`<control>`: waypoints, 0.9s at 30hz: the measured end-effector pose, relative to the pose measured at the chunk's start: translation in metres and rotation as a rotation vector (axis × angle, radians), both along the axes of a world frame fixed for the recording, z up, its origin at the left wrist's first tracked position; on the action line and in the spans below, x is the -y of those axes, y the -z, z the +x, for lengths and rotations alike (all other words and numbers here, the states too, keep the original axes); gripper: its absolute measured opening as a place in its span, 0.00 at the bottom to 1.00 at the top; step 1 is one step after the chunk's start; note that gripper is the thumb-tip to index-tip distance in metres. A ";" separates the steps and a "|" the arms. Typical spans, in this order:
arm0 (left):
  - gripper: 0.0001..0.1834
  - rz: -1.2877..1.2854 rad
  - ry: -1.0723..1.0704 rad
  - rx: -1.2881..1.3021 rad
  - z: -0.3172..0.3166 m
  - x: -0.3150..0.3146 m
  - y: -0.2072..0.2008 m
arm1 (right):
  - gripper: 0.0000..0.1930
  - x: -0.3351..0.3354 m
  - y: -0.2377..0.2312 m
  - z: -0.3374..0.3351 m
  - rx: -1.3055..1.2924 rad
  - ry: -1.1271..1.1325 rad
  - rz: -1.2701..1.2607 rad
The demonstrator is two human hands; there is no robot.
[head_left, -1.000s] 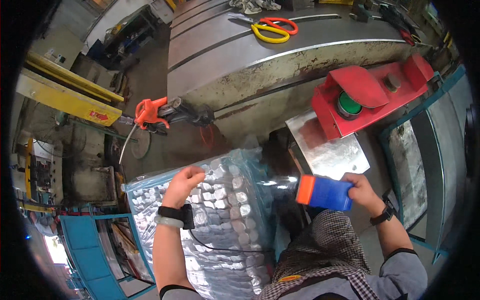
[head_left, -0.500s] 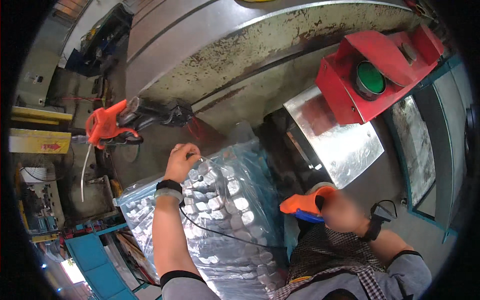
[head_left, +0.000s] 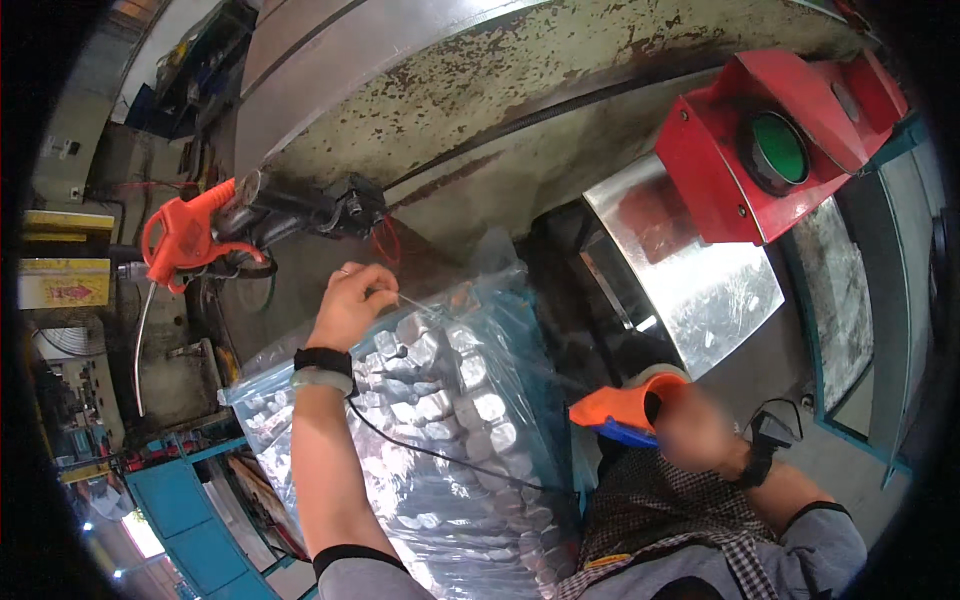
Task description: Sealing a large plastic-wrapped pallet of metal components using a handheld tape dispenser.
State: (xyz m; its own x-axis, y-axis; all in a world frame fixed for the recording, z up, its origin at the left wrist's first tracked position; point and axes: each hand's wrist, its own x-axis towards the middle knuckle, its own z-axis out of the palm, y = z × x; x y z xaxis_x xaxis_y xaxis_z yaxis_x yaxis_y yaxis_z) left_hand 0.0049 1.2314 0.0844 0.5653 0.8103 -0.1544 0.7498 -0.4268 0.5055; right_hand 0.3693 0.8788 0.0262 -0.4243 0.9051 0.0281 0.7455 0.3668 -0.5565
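My left hand (head_left: 350,305) is above the far part of a stack of shiny metal blocks (head_left: 432,405). Its thumb and fingers are pinched together, and a thin light strand runs from them toward clear plastic sheeting (head_left: 520,330). What they grip is too small to name. The sheeting covers the blocks in wrinkled folds. On the right, my right hand (head_left: 695,432) is blurred at the end of an orange-and-blue hand-held tool (head_left: 625,408), which appears to be in its grip. The tool is beside the stack's right edge.
An orange air gun (head_left: 190,240) hangs at the left near a black fixture. Past the stack stands a worn machine bed (head_left: 440,120). A red housing with a green button (head_left: 778,150) and a shiny metal plate (head_left: 690,270) are at the right. A black cord crosses the sheeting.
My left hand has shifted slightly left and up, still pinched, and the thin strand shows more plainly. The whole view has shifted a little. My right hand stays at the orange-and-blue tool.
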 end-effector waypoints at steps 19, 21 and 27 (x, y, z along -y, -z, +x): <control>0.08 -0.015 0.085 -0.159 0.016 -0.015 0.037 | 0.25 0.011 0.006 -0.006 -0.037 -0.027 -0.007; 0.08 -0.044 0.079 -0.169 0.016 -0.015 0.044 | 0.25 0.014 0.009 -0.009 -0.071 -0.029 -0.055; 0.08 -0.125 0.193 -0.071 0.037 -0.024 0.065 | 0.24 -0.005 0.017 0.006 0.023 0.003 -0.042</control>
